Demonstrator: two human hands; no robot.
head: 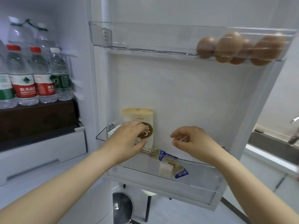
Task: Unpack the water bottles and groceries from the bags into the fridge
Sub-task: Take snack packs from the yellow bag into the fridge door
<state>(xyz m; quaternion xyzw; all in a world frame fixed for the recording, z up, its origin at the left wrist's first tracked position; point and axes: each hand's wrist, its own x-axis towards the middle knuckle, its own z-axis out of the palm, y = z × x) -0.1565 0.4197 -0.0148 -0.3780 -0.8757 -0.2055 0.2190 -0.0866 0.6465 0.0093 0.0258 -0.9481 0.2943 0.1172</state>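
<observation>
Item: pouch [142, 115], upright in the lower door shelf [202, 180], back against the door so it stands. Your left hand [127, 139] closes its grip round it, steadying. Right hand [192, 139] hovers beside, fingers loosely curled; contents of its grip unclear.

Six water bottles [24, 75] stand on the fridge shelf: two red-capped, one white-capped, two taller behind and one cut off at the left. Four brown eggs [229, 44] show plainly. There is one cream pouch [145, 115], and two door bins [145, 38].
</observation>
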